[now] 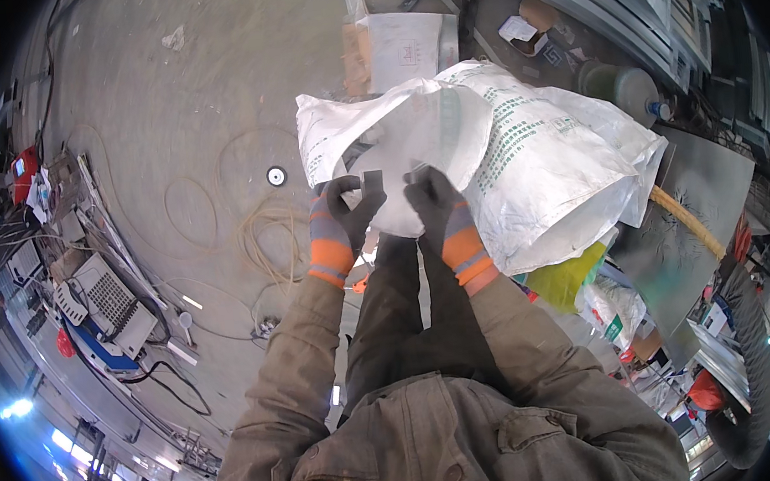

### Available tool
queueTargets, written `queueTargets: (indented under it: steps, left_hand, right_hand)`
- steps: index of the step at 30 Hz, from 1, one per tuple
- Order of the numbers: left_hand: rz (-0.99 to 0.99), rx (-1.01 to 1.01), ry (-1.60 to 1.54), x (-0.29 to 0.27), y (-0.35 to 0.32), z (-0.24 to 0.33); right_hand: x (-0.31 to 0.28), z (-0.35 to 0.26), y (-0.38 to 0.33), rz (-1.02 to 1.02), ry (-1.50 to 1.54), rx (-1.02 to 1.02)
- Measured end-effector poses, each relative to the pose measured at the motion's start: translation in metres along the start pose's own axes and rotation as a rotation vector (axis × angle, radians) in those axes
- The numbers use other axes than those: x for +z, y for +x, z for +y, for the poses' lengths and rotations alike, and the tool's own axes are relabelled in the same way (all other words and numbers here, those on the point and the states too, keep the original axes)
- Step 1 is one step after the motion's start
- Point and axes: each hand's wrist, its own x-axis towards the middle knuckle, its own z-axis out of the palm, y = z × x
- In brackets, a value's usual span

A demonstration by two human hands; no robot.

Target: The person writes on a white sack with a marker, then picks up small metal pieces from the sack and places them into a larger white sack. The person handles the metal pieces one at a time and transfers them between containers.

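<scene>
Both my hands wear grey gloves with orange cuffs, held apart over the mouth of a white woven sack (330, 135). Between the thumb and fingers of my left hand (337, 217) is a small flat rectangular grey piece (373, 185), standing upright. My right hand (442, 206) is closed in a pinch on a small grey piece (416, 168), mostly hidden by the fingertips. Pale grey lining shows inside the open sack, whose contents I cannot make out. Against its right side leans another white sack (542, 149) with green print.
A cardboard box (409, 46) lies beyond the sacks. Coiled hose (270, 237) and a small wheel (277, 176) are on the floor to the left. Farther left stands a perforated-panel machine (109, 306). A metal sheet (702, 203) and thick dark hose (749, 373) are at right.
</scene>
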Motion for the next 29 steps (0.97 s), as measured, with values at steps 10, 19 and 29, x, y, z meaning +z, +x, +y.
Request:
queueTargets:
  steps: [10, 19, 29]
  left_hand:
    - [-0.232, 0.216, -0.021, -0.011, 0.002, -0.027]
    - [-0.100, 0.159, 0.062, -0.014, 0.005, -0.027]
    - [0.105, 0.065, 0.355, -0.060, 0.011, -0.028]
  right_hand:
    - [0.032, 0.014, -0.003, -0.187, 0.357, 0.175]
    - [-0.035, 0.012, -0.068, 0.374, 0.163, 0.116]
    - [-0.279, 0.136, -0.098, 0.725, 0.456, 0.201]
